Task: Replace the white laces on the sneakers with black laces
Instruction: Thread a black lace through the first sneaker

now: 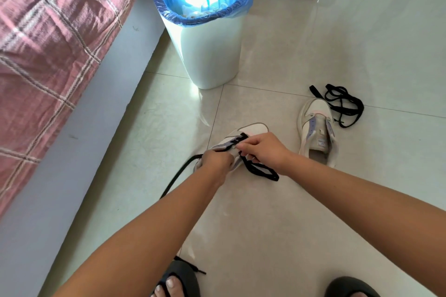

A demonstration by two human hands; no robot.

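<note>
Black flat lace (259, 171) is being threaded through the near white low-top sneaker (251, 129), which lies on the pale glossy floor tiles (265, 212) just below the middle of the frame. A few black crossings already show over its lilac eyelet strip, so the step in hand looks like lacing the first shoe, roughly partway up.

Both hands meet over that shoe. The left hand (216, 161) is curled at the shoe's near side, seemingly gripping the upper or the lace there; which of the two I cannot tell. One lace end trails from it toward the lower left. The right hand (261, 149) pinches the lace at the eyelets with bent fingers, and a loose loop of it lies on the tiles just below that hand.

The second white sneaker (318, 132) stands to the right with bare eyelets, touching a loose tangle of spare black lace (342, 103) at its far end. No white laces are plainly visible.

The next move likely calls for feeding the pinched end through the following eyelet and drawing the slack loop through evenly, with the left hand steadying the shoe.

A white plastic bin with a blue liner (205, 31) stands in the upper middle, well apart.
</note>
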